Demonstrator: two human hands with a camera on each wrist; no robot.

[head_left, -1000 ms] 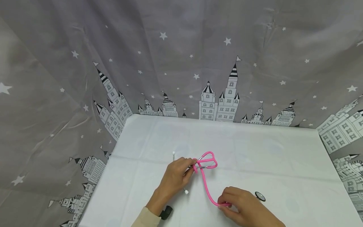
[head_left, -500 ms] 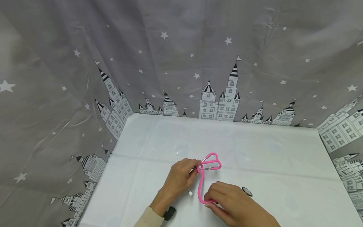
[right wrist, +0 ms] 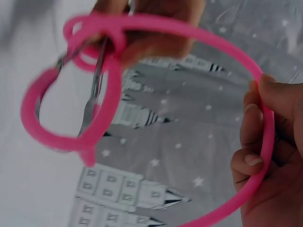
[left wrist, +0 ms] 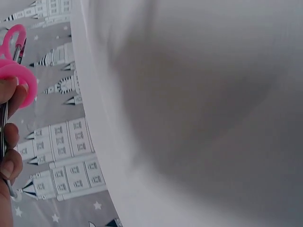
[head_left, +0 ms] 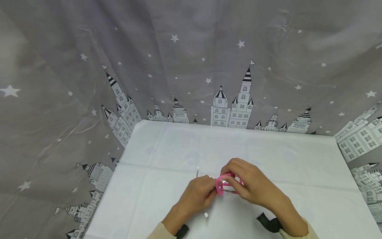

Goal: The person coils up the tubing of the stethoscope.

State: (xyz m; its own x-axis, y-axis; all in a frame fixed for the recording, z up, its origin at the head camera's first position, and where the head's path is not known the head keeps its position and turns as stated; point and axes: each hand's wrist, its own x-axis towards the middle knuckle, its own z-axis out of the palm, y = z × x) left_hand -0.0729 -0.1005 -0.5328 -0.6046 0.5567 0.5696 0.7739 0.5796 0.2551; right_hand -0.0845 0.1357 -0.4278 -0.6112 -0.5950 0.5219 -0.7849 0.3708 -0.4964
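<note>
A stethoscope with pink tubing (head_left: 218,186) is bunched between the two hands. My left hand (head_left: 197,194) grips its metal ear tubes where the tubing is wrapped around them. White ear tips (head_left: 206,214) stick out on both sides of that hand. My right hand (head_left: 252,181) is close on the right, in front of part of the pink loop. In the right wrist view, its thumb and fingers curl round a length of tubing (right wrist: 222,45) that arcs over from the wrapped part. The forked pink loop (right wrist: 71,143) hangs beside it. The chest piece is out of sight.
A white cloth (head_left: 167,149) covers the tabletop. Behind it and at the sides hangs a grey curtain (head_left: 185,49) printed with castles and stars. Black straps (head_left: 270,224) sit at the wrists.
My right hand has carried the tubing left, then up beside the left hand. The left hand has shifted slightly right and down. The round chest piece, visible earlier, has gone from view.
</note>
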